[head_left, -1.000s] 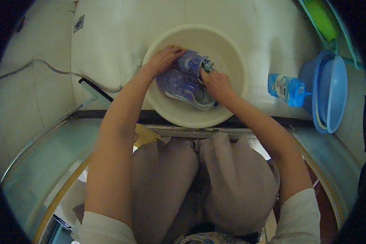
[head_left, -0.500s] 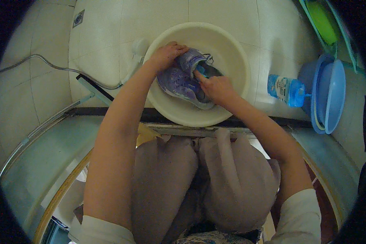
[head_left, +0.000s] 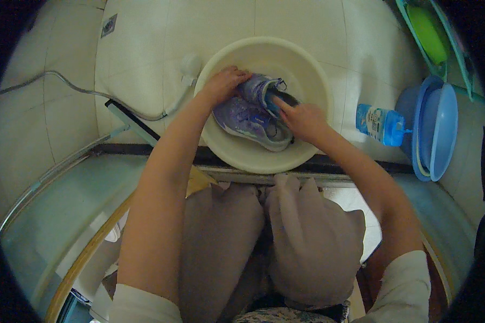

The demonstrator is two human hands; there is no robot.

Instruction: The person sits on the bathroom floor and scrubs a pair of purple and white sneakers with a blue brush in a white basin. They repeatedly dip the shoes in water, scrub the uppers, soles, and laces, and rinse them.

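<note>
Two purple sneakers lie in a cream plastic basin (head_left: 320,64). The nearer sneaker (head_left: 242,119) rests on its side, with its pale sole edge toward me. My left hand (head_left: 225,85) is closed on the toe end of the farther sneaker (head_left: 256,87), steadying it against the first. My right hand (head_left: 303,119) reaches into that sneaker's opening, fingers pressed together on a small blue tool (head_left: 274,102). Most of the tool is hidden by the fingers and the shoe, so its kind is unclear. A dark loose lace (head_left: 282,84) sticks up at the opening.
A white shower head (head_left: 190,65) with a metal hose (head_left: 81,90) lies left of the basin, near a squeegee (head_left: 132,121). At right are a blue bottle (head_left: 381,125), stacked blue basins (head_left: 442,129) and a green rack (head_left: 463,59). A raised door sill (head_left: 237,176) runs before my knees.
The farther sneaker has turned and shifted slightly right, uncovering more of the nearer one. My right hand has moved a little right with it. My left hand stays on the toe.
</note>
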